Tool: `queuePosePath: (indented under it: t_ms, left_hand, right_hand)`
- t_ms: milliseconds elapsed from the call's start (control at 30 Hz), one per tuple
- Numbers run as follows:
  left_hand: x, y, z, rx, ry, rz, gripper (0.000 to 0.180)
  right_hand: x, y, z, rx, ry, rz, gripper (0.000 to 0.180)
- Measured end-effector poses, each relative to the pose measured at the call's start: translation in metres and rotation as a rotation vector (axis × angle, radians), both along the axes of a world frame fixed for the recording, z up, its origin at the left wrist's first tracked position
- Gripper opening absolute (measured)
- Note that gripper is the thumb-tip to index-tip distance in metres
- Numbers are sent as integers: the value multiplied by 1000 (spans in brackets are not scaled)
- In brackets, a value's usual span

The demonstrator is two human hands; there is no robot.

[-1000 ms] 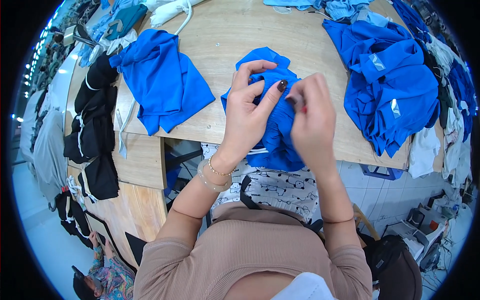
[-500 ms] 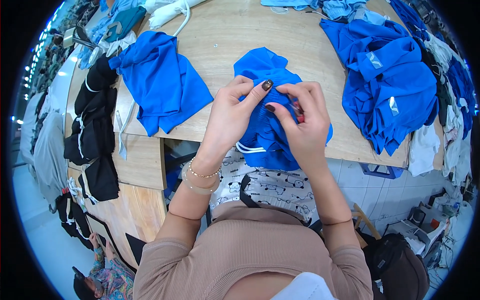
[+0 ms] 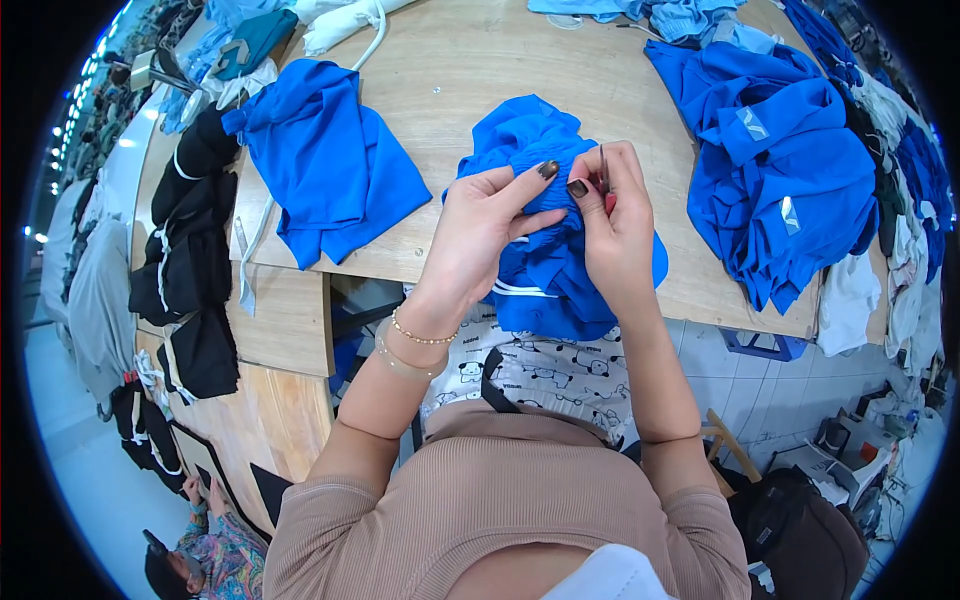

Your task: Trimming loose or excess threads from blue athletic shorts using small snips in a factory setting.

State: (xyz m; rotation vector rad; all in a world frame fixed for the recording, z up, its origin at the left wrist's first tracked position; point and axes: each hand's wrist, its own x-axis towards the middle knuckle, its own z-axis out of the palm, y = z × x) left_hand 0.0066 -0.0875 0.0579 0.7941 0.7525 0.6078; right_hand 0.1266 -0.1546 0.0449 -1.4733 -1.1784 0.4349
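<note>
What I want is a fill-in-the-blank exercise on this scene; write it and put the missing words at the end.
1. The left hand and right hand both touch a gathered, bright ____ fabric garment.
2. The small tool with a red part is in the ____ hand.
3. The thin gold-coloured beaded bracelet circles the ____ wrist.
4. The broad, light-brown tabletop shows the grain of ____.

Missing words: blue; right; left; wood.

Blue pile (image 3: 790, 165) w/ silver logo tags (image 3: 790, 215), dog-print fabric (image 3: 545, 374) w/ sm. txt.
</note>
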Motion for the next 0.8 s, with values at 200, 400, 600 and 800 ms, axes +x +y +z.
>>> queuePosePath:
  t_ms: [200,400,600,800]
  left_hand:
    - [12,2,-9,266,133,100,17]
    - [16,13,-17,388,227,184,21]
    - [3,9,-7,388,195,72,19]
    - [1,0,4,405,159,-10,19]
  right_hand:
    - [-7,6,5,44,-114,-1,19]
    - [-43,-19,-17,-45,-299,-68,21]
    - [-3,-30,-11,-26,362,-94,7]
    - [12,-31,17,-128,389,-2,15]
